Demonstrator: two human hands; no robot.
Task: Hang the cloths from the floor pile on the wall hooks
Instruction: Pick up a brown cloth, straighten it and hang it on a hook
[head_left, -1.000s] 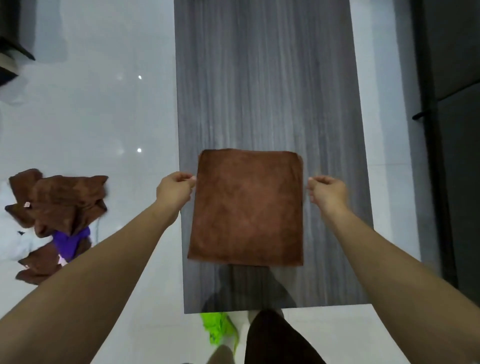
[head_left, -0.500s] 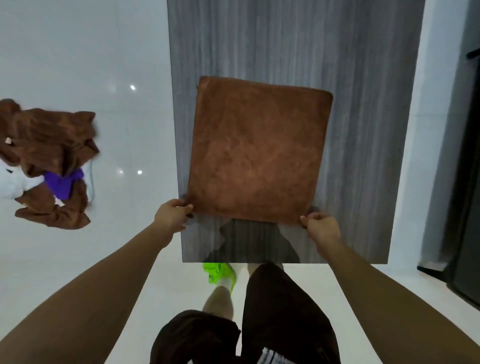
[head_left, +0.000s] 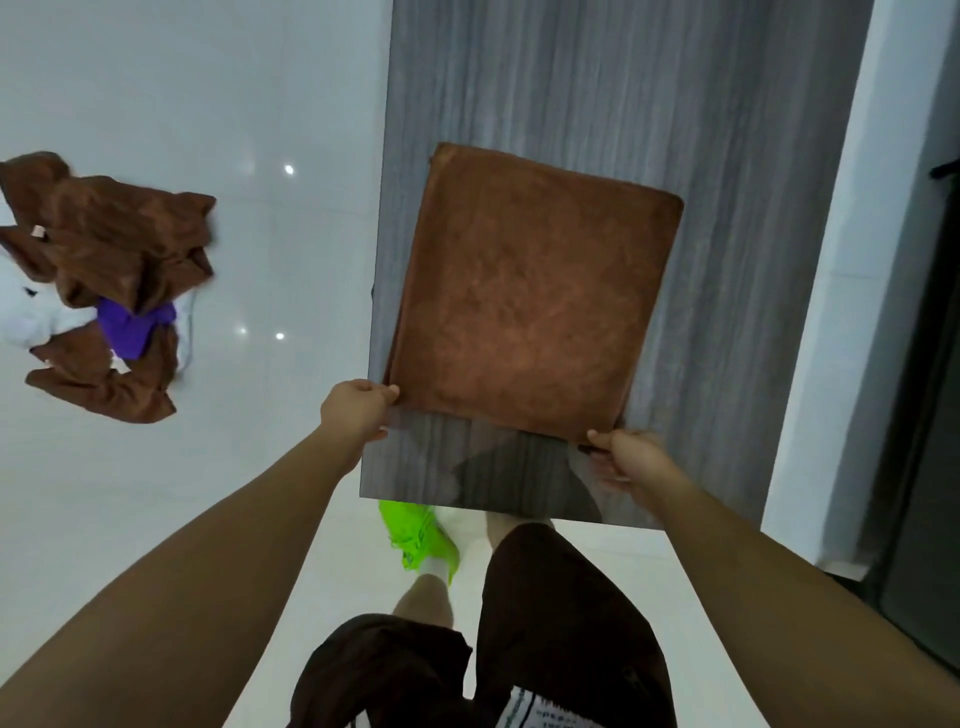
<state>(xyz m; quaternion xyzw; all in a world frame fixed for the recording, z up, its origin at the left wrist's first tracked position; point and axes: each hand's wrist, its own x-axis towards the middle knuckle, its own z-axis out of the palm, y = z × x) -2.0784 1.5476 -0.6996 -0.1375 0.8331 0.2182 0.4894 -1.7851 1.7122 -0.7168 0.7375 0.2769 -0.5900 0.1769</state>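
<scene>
A folded brown cloth (head_left: 530, 296) is spread flat over a grey wood-grain floor panel (head_left: 623, 93). My left hand (head_left: 356, 410) pinches its near left corner. My right hand (head_left: 631, 460) pinches its near right corner. The floor pile (head_left: 111, 270) of crumpled brown cloths, with a purple one (head_left: 130, 327) and a white one among them, lies on the white tiles at the left. No wall hooks are in view.
Glossy white tiles (head_left: 249, 104) surround the grey panel. A dark door or cabinet front (head_left: 930, 364) runs along the right edge. My legs in dark shorts and a green shoe (head_left: 415, 535) are below the panel's near edge.
The view tilted down and the cloth went from hanging by its sides to lying spread out ahead. My hands now hold its near corners instead of its side edges.
</scene>
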